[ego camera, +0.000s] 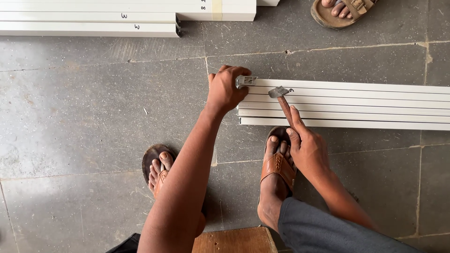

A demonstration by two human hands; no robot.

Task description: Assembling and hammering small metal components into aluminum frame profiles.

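Left hand [225, 90] closed on bracket [245, 81], steadying it at white profile [347, 104] end, frame centre; right hand [307, 147] grips hammer [282, 100], head poised beside it

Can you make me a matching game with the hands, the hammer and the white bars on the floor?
Things:
1. left hand
2. right hand
3. hammer head
4. white bars

Places:
A. lying flat on the grey stone floor
B. holding a small metal bracket at the end of the bars
C. resting on top of the bars
D. gripping the wooden hammer handle

Pairs: 1-B, 2-D, 3-C, 4-A
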